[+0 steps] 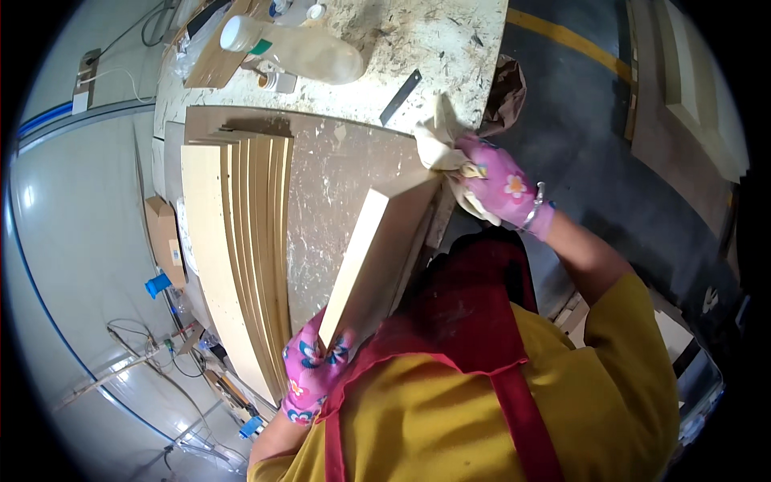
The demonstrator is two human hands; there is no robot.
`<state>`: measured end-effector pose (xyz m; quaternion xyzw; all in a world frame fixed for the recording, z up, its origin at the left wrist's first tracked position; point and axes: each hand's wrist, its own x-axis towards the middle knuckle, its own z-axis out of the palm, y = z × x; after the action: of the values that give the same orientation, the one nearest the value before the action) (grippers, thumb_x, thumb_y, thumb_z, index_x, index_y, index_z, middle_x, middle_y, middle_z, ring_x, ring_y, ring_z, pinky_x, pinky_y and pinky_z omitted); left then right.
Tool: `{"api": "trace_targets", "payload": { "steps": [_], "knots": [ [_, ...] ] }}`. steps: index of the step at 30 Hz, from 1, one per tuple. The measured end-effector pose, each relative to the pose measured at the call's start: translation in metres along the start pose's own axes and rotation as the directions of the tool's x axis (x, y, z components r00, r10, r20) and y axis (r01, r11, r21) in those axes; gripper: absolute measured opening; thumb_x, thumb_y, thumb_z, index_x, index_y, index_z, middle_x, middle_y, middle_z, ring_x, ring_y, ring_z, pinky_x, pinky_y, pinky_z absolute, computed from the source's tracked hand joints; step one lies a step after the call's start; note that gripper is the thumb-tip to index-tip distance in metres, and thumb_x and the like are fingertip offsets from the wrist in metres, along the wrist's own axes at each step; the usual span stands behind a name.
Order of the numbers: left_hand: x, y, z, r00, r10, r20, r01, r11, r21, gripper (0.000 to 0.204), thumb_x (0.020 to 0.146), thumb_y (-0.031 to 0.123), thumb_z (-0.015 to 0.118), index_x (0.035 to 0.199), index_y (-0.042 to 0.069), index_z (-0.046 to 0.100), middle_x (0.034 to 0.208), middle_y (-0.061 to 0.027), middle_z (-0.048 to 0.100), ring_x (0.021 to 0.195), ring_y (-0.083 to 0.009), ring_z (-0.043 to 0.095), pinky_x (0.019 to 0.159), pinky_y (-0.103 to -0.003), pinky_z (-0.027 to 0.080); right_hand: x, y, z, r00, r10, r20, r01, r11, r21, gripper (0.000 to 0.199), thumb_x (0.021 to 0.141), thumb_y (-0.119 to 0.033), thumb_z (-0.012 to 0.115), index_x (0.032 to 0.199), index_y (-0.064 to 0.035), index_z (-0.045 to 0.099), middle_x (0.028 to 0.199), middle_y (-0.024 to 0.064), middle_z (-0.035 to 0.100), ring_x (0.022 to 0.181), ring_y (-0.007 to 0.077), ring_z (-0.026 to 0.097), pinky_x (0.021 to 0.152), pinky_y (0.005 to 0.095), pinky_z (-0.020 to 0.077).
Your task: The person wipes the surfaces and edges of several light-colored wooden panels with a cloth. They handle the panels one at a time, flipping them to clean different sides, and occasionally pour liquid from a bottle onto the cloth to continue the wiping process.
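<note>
Close in, left fingers (pixel 341 347) clasp the board (pixel 384 245); extended forward, right fingers (pixel 472 151) clutch cloth (pixel 438 146).

The gloves (pixel 499 183) are pink with flowers, the cloth (pixel 438 145) cream.

smooth matt wood-look board (pixel 387 257) at centre, matt wood-look panel stack (pixel 239 249) at left, soft crumpled cloth (pixel 438 147) above centre, smooth glossy plastic bottle (pixel 317 56) at top, rough scuffed tabletop (pixel 450 48) at top, shiny metal-look wristband (pixel 535 206) right of centre
</note>
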<state>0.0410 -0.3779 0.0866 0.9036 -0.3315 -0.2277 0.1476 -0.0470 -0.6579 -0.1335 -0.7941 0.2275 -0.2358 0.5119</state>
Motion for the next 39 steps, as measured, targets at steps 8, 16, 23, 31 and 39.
{"api": "trace_targets", "payload": {
  "steps": [8, 16, 23, 31, 39],
  "knots": [
    [-0.016, -0.034, 0.008, 0.996, -0.085, 0.029, 0.086, 0.995, -0.059, 0.043, 0.074, 0.01, 0.075, 0.113, 0.003, 0.058, 0.089, -0.0153, 0.065, 0.076, -0.0305, 0.065, 0.068, -0.036, 0.05, 0.001, 0.004, -0.04, 0.806, 0.592, -0.02, -0.337, 0.486, 0.806, 0.029, 0.088, -0.013, 0.063, 0.114, -0.0004, 0.057, 0.098, 0.0019, 0.064, 0.085, 0.0069, 0.058, 0.074, 0.0212, 0.0477],
    [-0.026, -0.045, 0.0, 0.99, -0.029, 0.141, 0.026, 0.999, 0.022, 0.048, 0.075, 0.008, 0.073, 0.118, 0.002, 0.052, 0.104, -0.018, 0.065, 0.081, -0.0306, 0.066, 0.068, -0.037, 0.051, 0.007, -0.003, 0.013, 0.978, 0.207, -0.007, -0.2, 0.955, 0.217, 0.034, 0.084, -0.005, 0.055, 0.118, 0.0003, 0.051, 0.094, 0.0095, 0.062, 0.079, 0.0153, 0.06, 0.067, 0.0277, 0.0485],
    [-0.018, -0.046, -0.002, 0.974, 0.016, 0.225, 0.006, 0.995, -0.096, 0.052, 0.075, 0.001, 0.071, 0.121, 0.002, 0.046, 0.114, -0.0226, 0.062, 0.088, -0.032, 0.066, 0.072, -0.036, 0.052, 0.029, -0.06, 0.007, 0.974, 0.127, 0.19, -0.215, 0.789, 0.576, 0.028, 0.075, -0.004, 0.059, 0.102, -0.001, 0.054, 0.092, 0.015, 0.06, 0.079, 0.0272, 0.062, 0.068, 0.0366, 0.0504],
    [-0.015, -0.033, 0.005, 0.985, 0.011, 0.172, 0.005, 0.996, -0.092, 0.051, 0.077, 0.001, 0.07, 0.121, -0.001, 0.045, 0.111, -0.0219, 0.063, 0.09, -0.0321, 0.066, 0.073, -0.036, 0.052, 0.031, -0.045, 0.018, 0.91, 0.343, 0.231, -0.408, 0.838, 0.361, 0.025, 0.076, 0.002, 0.059, 0.101, 0.0011, 0.054, 0.092, 0.0158, 0.06, 0.079, 0.0274, 0.062, 0.067, 0.0339, 0.0506],
    [-0.001, -0.009, 0.003, 0.997, 0.063, 0.049, -0.062, 0.998, -0.024, 0.042, 0.08, 0.011, 0.069, 0.117, -0.002, 0.052, 0.111, -0.0153, 0.064, 0.088, -0.0313, 0.065, 0.077, -0.037, 0.051, 0.026, -0.066, 0.027, 0.986, -0.075, -0.15, 0.113, 0.957, 0.267, 0.035, 0.081, -0.002, 0.054, 0.116, 0.002, 0.05, 0.088, 0.0101, 0.063, 0.075, 0.0196, 0.063, 0.069, 0.0311, 0.053]
  ]
}}
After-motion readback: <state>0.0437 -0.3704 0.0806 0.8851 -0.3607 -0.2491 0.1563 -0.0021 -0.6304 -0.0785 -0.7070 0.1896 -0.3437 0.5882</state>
